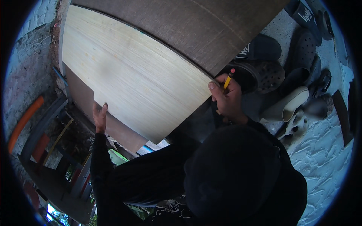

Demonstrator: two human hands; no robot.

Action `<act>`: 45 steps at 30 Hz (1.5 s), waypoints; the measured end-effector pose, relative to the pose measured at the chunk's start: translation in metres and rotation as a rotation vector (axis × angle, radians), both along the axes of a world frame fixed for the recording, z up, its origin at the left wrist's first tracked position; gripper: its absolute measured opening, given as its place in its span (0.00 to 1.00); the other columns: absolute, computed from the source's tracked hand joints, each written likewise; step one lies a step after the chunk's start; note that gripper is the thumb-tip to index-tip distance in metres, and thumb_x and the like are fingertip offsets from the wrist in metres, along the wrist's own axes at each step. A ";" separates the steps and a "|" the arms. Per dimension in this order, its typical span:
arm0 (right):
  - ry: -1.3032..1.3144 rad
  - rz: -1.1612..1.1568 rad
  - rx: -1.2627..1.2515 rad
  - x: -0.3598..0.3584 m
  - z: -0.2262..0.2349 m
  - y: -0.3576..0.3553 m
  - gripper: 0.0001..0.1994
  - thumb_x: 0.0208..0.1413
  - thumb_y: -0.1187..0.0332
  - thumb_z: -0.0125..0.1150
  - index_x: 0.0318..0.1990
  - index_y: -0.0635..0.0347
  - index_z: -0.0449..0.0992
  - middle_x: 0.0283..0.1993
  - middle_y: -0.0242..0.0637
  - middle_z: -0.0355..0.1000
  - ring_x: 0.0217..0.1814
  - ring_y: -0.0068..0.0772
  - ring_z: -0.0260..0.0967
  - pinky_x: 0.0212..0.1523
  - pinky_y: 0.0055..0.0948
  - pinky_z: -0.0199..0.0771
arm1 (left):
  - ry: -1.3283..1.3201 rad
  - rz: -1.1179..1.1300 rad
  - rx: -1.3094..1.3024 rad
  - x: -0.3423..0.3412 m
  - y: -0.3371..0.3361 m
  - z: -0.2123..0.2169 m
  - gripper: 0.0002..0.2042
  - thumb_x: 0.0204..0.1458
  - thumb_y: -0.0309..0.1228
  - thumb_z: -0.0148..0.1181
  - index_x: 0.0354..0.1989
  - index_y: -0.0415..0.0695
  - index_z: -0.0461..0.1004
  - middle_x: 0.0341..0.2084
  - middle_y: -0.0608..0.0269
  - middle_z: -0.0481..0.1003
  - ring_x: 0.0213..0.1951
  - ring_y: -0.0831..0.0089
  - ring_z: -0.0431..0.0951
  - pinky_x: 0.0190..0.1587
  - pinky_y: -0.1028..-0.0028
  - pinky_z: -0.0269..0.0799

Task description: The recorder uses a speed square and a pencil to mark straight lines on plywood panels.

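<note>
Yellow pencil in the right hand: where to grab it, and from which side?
Probably the yellow shaft of the pencil just below its red end, coming from the far side, opposite the wrist. That end sticks out past the right hand, while the hand covers the lower part. Pinch across the slim shaft, clear of the pale board that hand also holds.

Place: seemingly a home | clogs (pixel 270 76) | slatted chair (pixel 56 188) | rough plaster wall (pixel 322 164)
</note>
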State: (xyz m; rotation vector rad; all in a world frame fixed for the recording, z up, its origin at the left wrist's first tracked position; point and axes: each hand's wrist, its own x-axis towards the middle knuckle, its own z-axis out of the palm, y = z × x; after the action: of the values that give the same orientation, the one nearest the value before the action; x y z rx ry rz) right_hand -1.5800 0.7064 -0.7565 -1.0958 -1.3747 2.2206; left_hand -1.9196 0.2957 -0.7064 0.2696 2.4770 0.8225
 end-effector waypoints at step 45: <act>-0.068 -0.004 0.002 0.000 0.001 -0.001 0.06 0.60 0.71 0.63 0.34 0.61 0.72 0.22 0.27 0.68 0.24 0.15 0.65 0.27 0.20 0.65 | -0.195 0.079 0.076 -0.024 -0.012 -0.002 0.23 0.57 0.36 0.68 0.57 0.36 0.73 0.48 0.64 0.77 0.50 0.75 0.74 0.57 0.71 0.67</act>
State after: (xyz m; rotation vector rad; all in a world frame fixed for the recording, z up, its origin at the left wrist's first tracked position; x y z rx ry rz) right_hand -1.5805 0.7055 -0.7555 -1.1823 -1.4005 2.1973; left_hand -1.9436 0.2842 -0.7087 0.1126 2.2895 0.9305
